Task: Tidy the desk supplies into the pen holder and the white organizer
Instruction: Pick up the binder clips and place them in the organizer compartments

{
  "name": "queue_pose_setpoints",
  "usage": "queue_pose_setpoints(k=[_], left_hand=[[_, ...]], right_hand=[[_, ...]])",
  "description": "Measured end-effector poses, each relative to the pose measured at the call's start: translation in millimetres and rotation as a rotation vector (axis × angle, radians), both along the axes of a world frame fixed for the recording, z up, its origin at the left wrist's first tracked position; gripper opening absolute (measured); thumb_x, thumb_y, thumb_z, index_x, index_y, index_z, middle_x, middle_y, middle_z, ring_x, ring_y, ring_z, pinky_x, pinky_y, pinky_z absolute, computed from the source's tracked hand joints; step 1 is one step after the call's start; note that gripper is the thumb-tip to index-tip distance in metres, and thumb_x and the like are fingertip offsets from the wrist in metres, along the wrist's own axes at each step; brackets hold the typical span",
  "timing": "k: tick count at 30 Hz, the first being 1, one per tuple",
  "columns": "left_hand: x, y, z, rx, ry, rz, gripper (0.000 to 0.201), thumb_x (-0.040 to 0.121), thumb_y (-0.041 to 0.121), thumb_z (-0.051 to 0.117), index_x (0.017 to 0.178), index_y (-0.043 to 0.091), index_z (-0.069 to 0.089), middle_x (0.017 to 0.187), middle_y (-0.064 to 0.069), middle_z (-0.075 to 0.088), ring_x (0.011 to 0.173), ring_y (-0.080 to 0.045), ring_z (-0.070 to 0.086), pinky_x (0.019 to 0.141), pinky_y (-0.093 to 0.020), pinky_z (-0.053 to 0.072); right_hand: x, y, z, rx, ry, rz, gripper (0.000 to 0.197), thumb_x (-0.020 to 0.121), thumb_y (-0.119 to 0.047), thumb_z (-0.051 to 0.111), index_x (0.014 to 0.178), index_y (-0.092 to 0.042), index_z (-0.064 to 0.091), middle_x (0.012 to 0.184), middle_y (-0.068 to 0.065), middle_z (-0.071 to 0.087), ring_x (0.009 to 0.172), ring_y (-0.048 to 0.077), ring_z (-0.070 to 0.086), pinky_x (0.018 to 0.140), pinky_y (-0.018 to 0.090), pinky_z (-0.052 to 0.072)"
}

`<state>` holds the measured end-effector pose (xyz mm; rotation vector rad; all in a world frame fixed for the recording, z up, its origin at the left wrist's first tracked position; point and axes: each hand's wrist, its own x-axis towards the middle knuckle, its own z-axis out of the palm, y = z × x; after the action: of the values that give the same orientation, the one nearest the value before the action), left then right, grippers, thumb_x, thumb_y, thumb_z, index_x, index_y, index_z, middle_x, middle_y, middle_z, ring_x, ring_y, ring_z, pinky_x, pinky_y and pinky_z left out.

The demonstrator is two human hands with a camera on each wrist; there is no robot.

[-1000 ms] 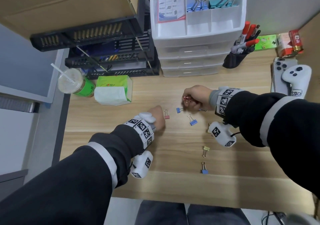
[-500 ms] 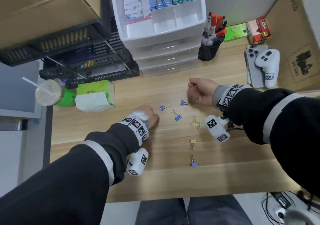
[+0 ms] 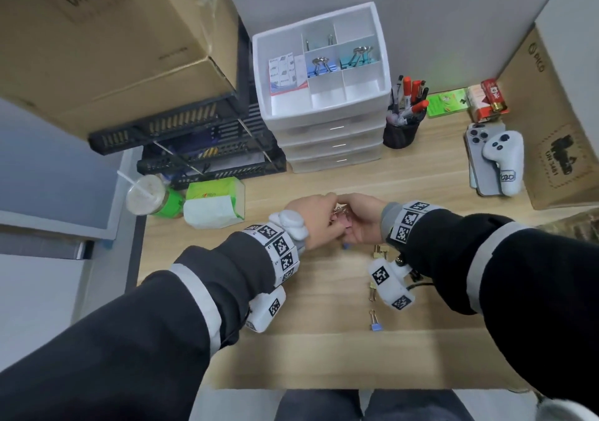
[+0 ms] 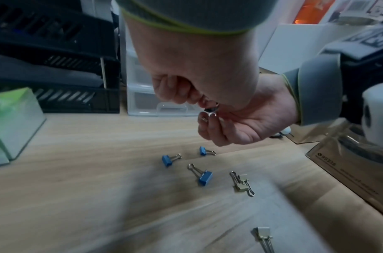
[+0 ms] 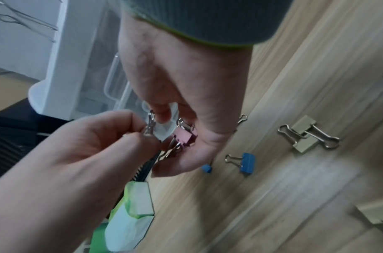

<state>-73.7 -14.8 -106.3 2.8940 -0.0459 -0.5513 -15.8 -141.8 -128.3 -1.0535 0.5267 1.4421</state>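
Pink metal binder clip lies in the cupped right hand, fingers curled round it. Left hand pinches a wire-handled clip against that grip. Below the grip, blue binder clips lie on the wooden bench.

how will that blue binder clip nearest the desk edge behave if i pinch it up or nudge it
The blue binder clip looks small, so probably light and easy to pinch. Its wire handles lie flat on the desk, so it should slide, not roll. The body is likely stiff; the handles may swing loosely when lifted.
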Motion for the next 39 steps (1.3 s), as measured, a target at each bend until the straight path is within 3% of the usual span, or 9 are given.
queue_pose_setpoints(k=[5,10,13,19,22,24,27,31,39], left_hand=[[7,2,17,-0.1,-0.024,-0.02,0.036,0.082,0.034,0.064,0.111,0.014,0.059,0.1,-0.007,0.07,0.088,-0.029,0.066,0.064,-0.031,0.046],[10,-10,35,-0.233,-0.07,-0.005,0.033,0.071,0.021,0.071,0.102,0.012,0.064,0.086,-0.001,0.065,0.079,-0.023,0.063,0.065,-0.032,0.05],[14,-15,41,-0.305,-0.133,-0.03,0.023,0.071,0.013,0.07,0.094,0.011,0.066,0.078,0.004,0.059,0.071,-0.018,0.056,0.062,-0.026,0.042],[17,-11,65,-0.409,-0.199,-0.074,0.036,0.076,0.0,0.054,0.103,0.012,0.076,0.088,0.0,0.077,0.071,-0.014,0.063,0.071,-0.024,0.051],[23,-9,87,-0.416,-0.251,-0.058,0.035,0.077,0.004,0.053,0.102,0.01,0.076,0.09,-0.001,0.077,0.073,-0.015,0.064,0.071,-0.023,0.05],[26,-11,98,-0.405,-0.282,-0.041,0.028,0.078,0.005,0.056,0.098,0.01,0.075,0.088,-0.001,0.074,0.07,-0.013,0.058,0.067,-0.024,0.047],[31,-1,119,-0.345,-0.34,-0.021,0.02,0.081,0.006,0.058,0.097,0.009,0.07,0.09,-0.004,0.069,0.071,-0.014,0.051,0.068,-0.027,0.044],[48,27,145,-0.191,-0.325,0.05,0.028,0.086,0.017,0.054,0.113,0.011,0.059,0.109,-0.005,0.06,0.089,-0.024,0.058,0.079,-0.035,0.049],[80,71,168,0.14,-0.203,0.209,0.035,0.089,0.026,0.055,0.121,0.011,0.052,0.119,-0.01,0.049,0.087,-0.025,0.054,0.07,-0.034,0.044]], right_hand=[[-1,4,24,0.018,-0.058,-0.012,0.036,0.104,-0.029,0.04,0.081,-0.009,0.06,0.061,0.004,0.066,0.047,0.016,0.066,0.046,0.026,0.057],[1,-3,34,0.001,-0.131,-0.124,0.037,0.104,-0.014,0.031,0.079,-0.008,0.057,0.059,0.007,0.062,0.043,0.016,0.063,0.041,0.024,0.054],[3,-6,33,0.009,-0.138,-0.196,0.036,0.101,-0.008,0.03,0.076,-0.007,0.056,0.059,0.008,0.059,0.046,0.018,0.063,0.045,0.026,0.054],[10,-19,46,0.003,-0.118,-0.269,0.031,0.1,-0.01,0.047,0.072,-0.009,0.059,0.056,0.002,0.061,0.045,0.011,0.061,0.046,0.021,0.056],[20,-23,57,0.02,-0.169,-0.24,0.018,0.099,-0.018,0.058,0.084,-0.01,0.064,0.077,0.002,0.065,0.056,0.008,0.065,0.052,0.02,0.058],[30,-25,65,0.068,-0.162,-0.283,0.016,0.1,-0.017,0.058,0.09,-0.006,0.063,0.081,0.005,0.063,0.05,0.007,0.063,0.047,0.017,0.055],[45,-19,90,0.138,-0.165,-0.299,0.025,0.102,-0.02,0.055,0.086,-0.004,0.064,0.065,0.003,0.059,0.04,0.005,0.055,0.036,0.012,0.047],[74,-16,123,0.073,-0.227,-0.264,0.033,0.102,-0.031,0.053,0.075,-0.011,0.052,0.057,0.0,0.047,0.033,0.002,0.044,0.029,0.008,0.034],[143,-11,187,0.043,-0.363,-0.345,0.036,0.105,-0.03,0.048,0.075,-0.009,0.047,0.057,0.004,0.049,0.033,0.005,0.049,0.03,0.011,0.04]])
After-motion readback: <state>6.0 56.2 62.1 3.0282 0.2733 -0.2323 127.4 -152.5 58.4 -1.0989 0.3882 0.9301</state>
